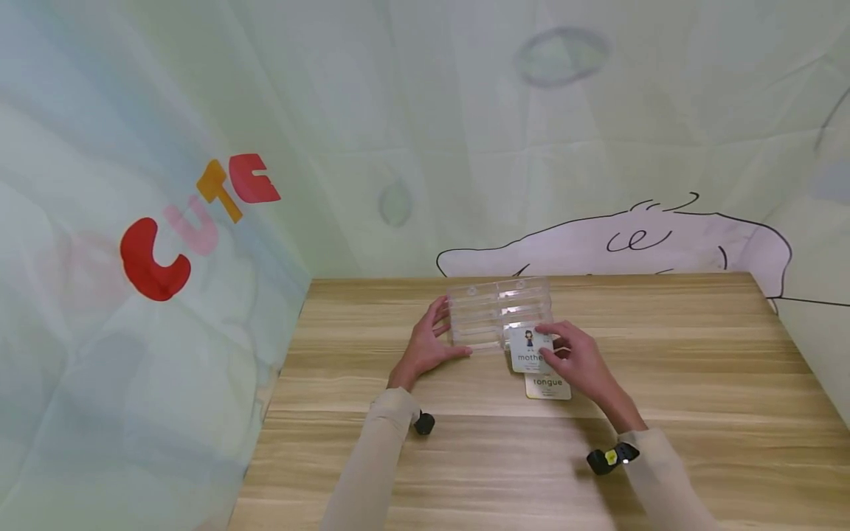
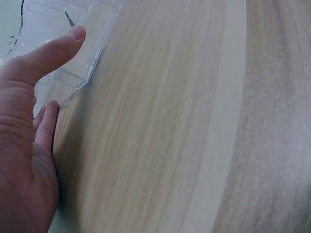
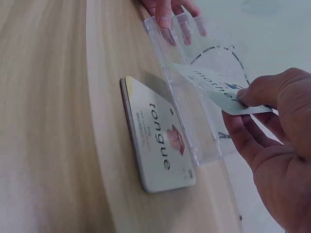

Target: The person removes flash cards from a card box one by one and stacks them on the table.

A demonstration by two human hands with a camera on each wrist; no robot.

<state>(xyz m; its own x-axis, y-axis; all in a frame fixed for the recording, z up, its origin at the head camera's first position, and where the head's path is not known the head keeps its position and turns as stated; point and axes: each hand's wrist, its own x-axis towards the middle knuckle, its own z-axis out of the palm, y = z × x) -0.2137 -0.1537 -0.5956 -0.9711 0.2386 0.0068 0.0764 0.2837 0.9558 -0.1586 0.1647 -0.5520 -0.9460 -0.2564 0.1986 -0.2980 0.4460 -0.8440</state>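
Pale wood grain is running across the desk (image 1: 697, 354), and printed fabric with red and orange letters spelling "CUTE" (image 1: 199, 221) is hanging behind it on the left.

Nearest to me, two cream sleeves are reaching forward over the front of the desk, each wrist wearing a small black camera. A little farther in, a stack of flashcards (image 1: 548, 386) is lying flat on the wood, its top card reading "tongue" (image 3: 163, 141) with a small mouth picture beside the word. The stack is sitting just beside the near edge of a clear plastic case.

The right hand (image 1: 581, 358) is hovering over that stack, its thumb and fingers (image 3: 252, 94) pinching a single card printed "mother" (image 1: 530, 350) by one end. That card is being held tilted, its free end resting over the near wall of the clear plastic case (image 1: 499, 313), above the "tongue" stack and not flat on it.

Beyond that, the case is standing open on the desk with several narrow compartments running across it. The left hand (image 1: 425, 346) is lying at the case's left end, fingers (image 2: 53, 53) straight and relaxed, the thumb tip touching the case's corner while the palm is resting on the wood, gripping nothing.
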